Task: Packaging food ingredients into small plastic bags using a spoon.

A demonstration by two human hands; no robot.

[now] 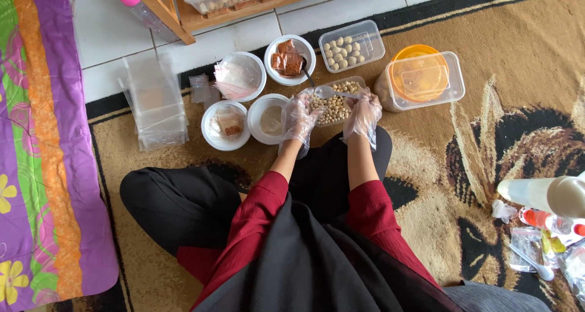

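Note:
I sit on a patterned rug with both hands in thin clear plastic gloves. My right hand holds a clear plastic spoon over a clear rectangular container of small round beige balls. My left hand grips the left end of that container. A second clear container with a few of the same balls lies just beyond it.
White bowls stand to the left: one with brown blocks, one with a plastic bag, two nearer ones. A stack of clear boxes, an orange-lidded tub, a wooden shelf and bottles at right.

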